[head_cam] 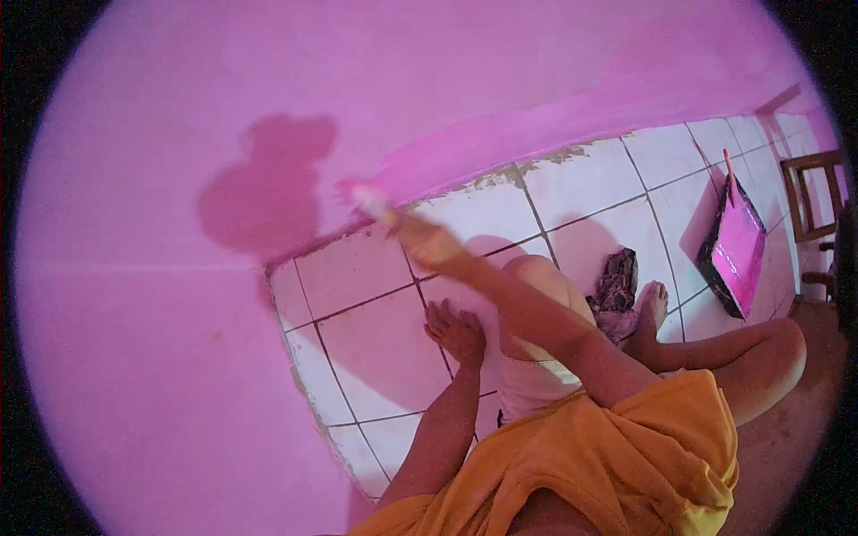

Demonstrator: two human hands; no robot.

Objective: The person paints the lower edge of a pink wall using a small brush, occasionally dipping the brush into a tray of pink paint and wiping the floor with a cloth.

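Note:
My right hand (429, 246) is shut on a paintbrush (371, 201), blurred by motion, with pink paint at its bristles. The bristles are at the foot of a pink wall (201, 80), close to the corner where two walls meet. From there a brighter, wet-looking pink band (496, 144) runs right along the wall's lower edge. My left hand (458, 333) rests palm down on the white tile floor (365, 342), its fingers apart and nothing in them.
A dark-sided tray (714, 285) holding pink paint, with a reddish stick (730, 177) at its far end, stands at the right. Crumpled dark cloth or plastic (617, 278) lies beside my bare foot (651, 311). A wooden frame (812, 194) stands at the far right.

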